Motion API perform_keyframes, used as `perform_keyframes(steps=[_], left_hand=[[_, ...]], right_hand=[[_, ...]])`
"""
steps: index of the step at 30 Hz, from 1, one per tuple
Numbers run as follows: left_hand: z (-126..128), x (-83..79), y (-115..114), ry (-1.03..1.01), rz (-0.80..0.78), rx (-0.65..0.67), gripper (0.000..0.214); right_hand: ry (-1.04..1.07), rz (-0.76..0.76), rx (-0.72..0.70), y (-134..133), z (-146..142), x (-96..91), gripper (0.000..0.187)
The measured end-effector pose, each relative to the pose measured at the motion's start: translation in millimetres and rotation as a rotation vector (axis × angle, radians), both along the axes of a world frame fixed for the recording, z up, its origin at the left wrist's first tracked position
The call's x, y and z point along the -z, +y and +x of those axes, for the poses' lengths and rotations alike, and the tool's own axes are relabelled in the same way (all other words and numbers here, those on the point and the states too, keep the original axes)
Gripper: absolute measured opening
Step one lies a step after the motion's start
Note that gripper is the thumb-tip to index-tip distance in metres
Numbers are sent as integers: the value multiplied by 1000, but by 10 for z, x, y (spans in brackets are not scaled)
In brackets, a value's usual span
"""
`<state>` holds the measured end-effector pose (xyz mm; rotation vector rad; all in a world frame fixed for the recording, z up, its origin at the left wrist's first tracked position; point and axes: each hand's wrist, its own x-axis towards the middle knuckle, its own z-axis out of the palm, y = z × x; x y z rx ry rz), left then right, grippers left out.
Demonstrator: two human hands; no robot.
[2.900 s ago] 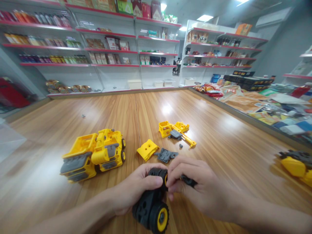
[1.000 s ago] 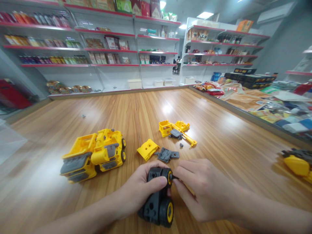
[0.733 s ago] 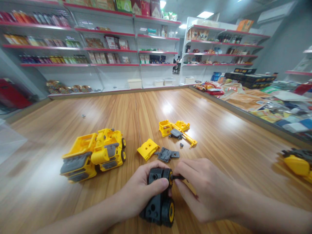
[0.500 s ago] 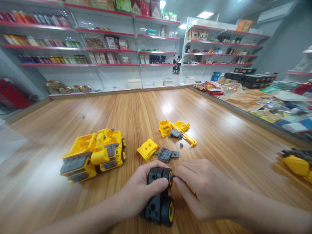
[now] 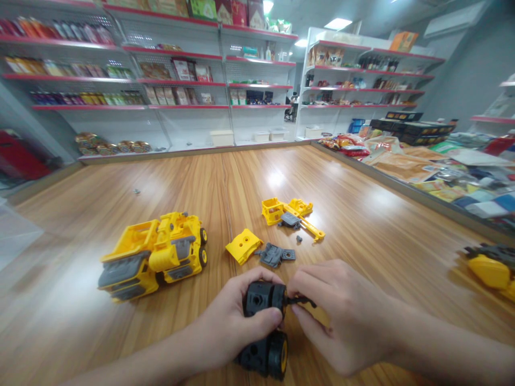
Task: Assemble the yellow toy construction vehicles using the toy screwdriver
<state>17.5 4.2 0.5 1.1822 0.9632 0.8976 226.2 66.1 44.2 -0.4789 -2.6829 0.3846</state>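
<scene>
Over worktop [image 5: 181,182], lower centre: toy base [image 5: 254,297] gripped by left hand [image 5: 231,313], likely for steadiness; rod [image 5: 298,301] pinched at wheel [image 5: 279,301] by right hand [image 5: 338,311].

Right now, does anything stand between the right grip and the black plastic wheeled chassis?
Nothing visible blocks it: only a slim black rod in the right grip spans the gap to the black plastic wheeled chassis held by the left grip.

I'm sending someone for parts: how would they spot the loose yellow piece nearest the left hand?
On the wooden table, find the left hand holding a black wheeled chassis. Just beyond that hand lies a flat plate with two round holes, yellow unlike the gray plastic part beside it.
</scene>
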Motion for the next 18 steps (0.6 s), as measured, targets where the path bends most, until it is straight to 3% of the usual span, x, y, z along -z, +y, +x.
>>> perform_keyframes(steps=[8,15,18], left_hand=[[-14,10,3,43,15,-29,34],[-16,5,7,29,31,-13,36],[-14,3,14,26,23,-14,36]], right_hand=[[-80,115,-27,-8,-22,32,16],[-45,-38,13,-16,-19,30,4],[8,-44,33,-13,-15,30,7]])
